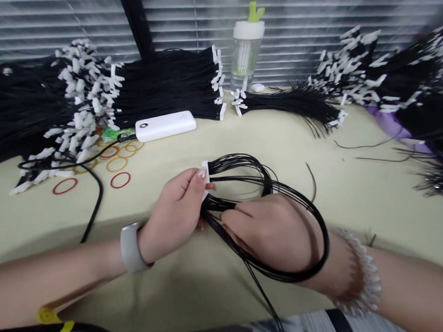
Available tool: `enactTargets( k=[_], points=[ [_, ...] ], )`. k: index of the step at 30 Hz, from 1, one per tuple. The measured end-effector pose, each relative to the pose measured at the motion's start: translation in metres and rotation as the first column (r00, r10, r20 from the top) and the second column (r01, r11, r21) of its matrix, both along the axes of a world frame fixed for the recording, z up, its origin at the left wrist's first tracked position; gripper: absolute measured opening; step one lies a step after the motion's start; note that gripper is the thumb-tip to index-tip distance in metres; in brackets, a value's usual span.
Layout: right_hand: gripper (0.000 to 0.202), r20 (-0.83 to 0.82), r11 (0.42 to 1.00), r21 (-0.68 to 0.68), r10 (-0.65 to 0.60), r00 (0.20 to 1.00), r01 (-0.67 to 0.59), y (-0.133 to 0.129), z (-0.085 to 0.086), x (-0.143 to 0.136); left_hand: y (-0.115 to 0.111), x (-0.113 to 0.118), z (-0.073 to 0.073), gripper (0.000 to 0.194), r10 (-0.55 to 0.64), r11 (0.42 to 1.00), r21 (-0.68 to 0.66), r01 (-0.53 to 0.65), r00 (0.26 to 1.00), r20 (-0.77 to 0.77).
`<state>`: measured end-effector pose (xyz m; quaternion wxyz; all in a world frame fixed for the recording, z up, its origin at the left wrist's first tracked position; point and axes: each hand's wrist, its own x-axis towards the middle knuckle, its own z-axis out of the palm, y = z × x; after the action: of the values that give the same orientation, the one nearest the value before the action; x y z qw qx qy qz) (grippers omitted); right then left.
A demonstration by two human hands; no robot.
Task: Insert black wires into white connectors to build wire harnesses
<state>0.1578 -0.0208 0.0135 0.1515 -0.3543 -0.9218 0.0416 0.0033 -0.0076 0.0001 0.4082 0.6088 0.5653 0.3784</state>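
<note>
My left hand (180, 200) pinches the white connector end of a bundle of thin black cables (239, 161), thumb on top. From that end the cables curve right in wide loops. My right hand (273, 227) reaches through the larger loop, which passes over the back of the hand and near the wrist. Its fingers are curled against the strands just right of the left hand; the fingertips are partly hidden. A few loose strands hang down toward the table's front edge.
Behind lie piles of black cables with white connectors (168, 84), at left, middle and right (350, 70). A white power bank (166, 126) with a black cord, red and yellow rubber bands (120, 180) and a clear bottle (246, 55) stand on the pale table (220, 141).
</note>
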Motion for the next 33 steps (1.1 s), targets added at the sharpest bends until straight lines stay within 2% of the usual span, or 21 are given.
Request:
enactTargets(
  k=[3, 5, 6, 8, 9, 10, 12, 13, 14, 15, 16, 17, 18, 19, 20, 22, 24, 26, 29, 31, 33],
  points=[
    [0.016, 0.091, 0.999, -0.045, -0.019, 0.996, 0.023, 0.009, 0.004, 0.013, 0.001, 0.0, -0.001, 0.035, 0.004, 1.0, -0.001, -0.004, 1.0, 0.009],
    [0.015, 0.047, 0.988, -0.151, -0.027, 0.999, 0.033, 0.019, 0.012, 0.028, 0.002, 0.0, -0.002, 0.036, 0.008, 0.999, -0.033, -0.007, 0.999, 0.046],
    [0.015, -0.008, 0.981, -0.179, -0.077, 0.997, 0.074, 0.024, 0.017, 0.036, 0.002, -0.001, -0.002, 0.036, 0.008, 0.999, -0.05, -0.004, 0.998, 0.063],
    [0.009, -0.157, 0.947, -0.179, -0.296, 0.942, 0.268, 0.036, 0.027, 0.053, 0.002, -0.001, -0.004, 0.036, 0.001, 0.998, -0.06, 0.003, 0.997, 0.071],
    [0.01, -0.323, 0.914, -0.167, -0.405, 0.855, 0.37, 0.042, 0.031, 0.06, 0.001, -0.002, -0.004, 0.035, -0.005, 0.998, -0.06, 0.009, 0.998, 0.066],
    [0.012, -0.489, 0.89, -0.177, -0.45, 0.747, 0.42, 0.048, 0.034, 0.066, 0.001, -0.002, -0.004, 0.035, -0.012, 0.998, -0.062, 0.015, 0.998, 0.058],
    [0.016, -0.785, 0.888, -0.239, -0.414, 0.461, 0.393, 0.059, 0.038, 0.076, 0.001, -0.003, -0.005, 0.036, -0.024, 0.997, -0.07, 0.028, 0.998, 0.056],
    [0.018, -0.871, 0.902, -0.269, -0.378, 0.314, 0.339, 0.064, 0.04, 0.079, 0.001, -0.003, -0.005, 0.036, -0.03, 0.997, -0.076, 0.035, 0.998, 0.057],
    [0.018, -0.915, 0.909, -0.3, -0.359, 0.181, 0.288, 0.068, 0.041, 0.081, 0.001, -0.003, -0.005, 0.036, -0.037, 0.996, -0.079, 0.041, 0.998, 0.055],
    [0.017, -0.927, 0.907, -0.337, -0.366, 0.082, 0.252, 0.07, 0.042, 0.082, 0.001, -0.003, -0.005, 0.037, -0.041, 0.996, -0.077, 0.045, 0.998, 0.051],
    [0.017, -0.921, 0.897, -0.374, -0.39, 0.024, 0.234, 0.071, 0.043, 0.081, 0.001, -0.004, -0.005, 0.037, -0.045, 0.996, -0.077, 0.049, 0.998, 0.048],
    [0.02, -0.908, 0.887, -0.406, -0.419, 0.012, 0.219, 0.071, 0.043, 0.08, 0.001, -0.003, -0.005, 0.037, -0.048, 0.996, -0.079, 0.052, 0.997, 0.053],
    [0.024, -0.894, 0.88, -0.43, -0.447, 0.044, 0.202, 0.069, 0.043, 0.077, 0.001, -0.003, -0.005, 0.037, -0.052, 0.995, -0.085, 0.057, 0.997, 0.065],
    [0.029, -0.875, 0.877, -0.447, -0.469, 0.116, 0.177, 0.065, 0.043, 0.074, 0.001, -0.003, -0.005, 0.036, -0.054, 0.994, -0.091, 0.062, 0.995, 0.082],
    [0.029, -0.853, 0.879, -0.451, -0.475, 0.214, 0.154, 0.061, 0.042, 0.069, 0.0, -0.003, -0.005, 0.036, -0.059, 0.992, -0.101, 0.069, 0.993, 0.102],
    [0.017, -0.765, 0.888, -0.437, -0.452, 0.459, 0.145, 0.051, 0.038, 0.059, 0.0, -0.003, -0.006, 0.035, -0.073, 0.988, -0.122, 0.09, 0.988, 0.136],
    [0.012, -0.599, 0.907, -0.367, -0.4, 0.693, 0.206, 0.04, 0.033, 0.049, 0.0, -0.003, -0.006, 0.035, -0.087, 0.984, -0.139, 0.11, 0.983, 0.163],
    [0.015, -0.43, 0.944, -0.233, -0.316, 0.846, 0.235, 0.031, 0.028, 0.039, 0.001, -0.003, -0.005, 0.034, -0.104, 0.979, -0.155, 0.133, 0.978, 0.18],
    [0.01, -0.306, 0.983, -0.082, -0.184, 0.934, 0.167, 0.023, 0.02, 0.03, 0.001, -0.003, -0.005, 0.034, -0.133, 0.973, -0.166, 0.161, 0.976, 0.171],
    [0.007, -0.279, 0.99, -0.045, -0.141, 0.95, 0.133, 0.021, 0.015, 0.026, 0.001, -0.003, -0.005, 0.034, -0.149, 0.969, -0.172, 0.177, 0.975, 0.163],
    [0.008, -0.27, 0.989, -0.017, -0.148, 0.951, 0.149, 0.019, 0.01, 0.023, 0.001, -0.003, -0.005, 0.034, -0.16, 0.966, -0.175, 0.188, 0.974, 0.159]
  ],
)
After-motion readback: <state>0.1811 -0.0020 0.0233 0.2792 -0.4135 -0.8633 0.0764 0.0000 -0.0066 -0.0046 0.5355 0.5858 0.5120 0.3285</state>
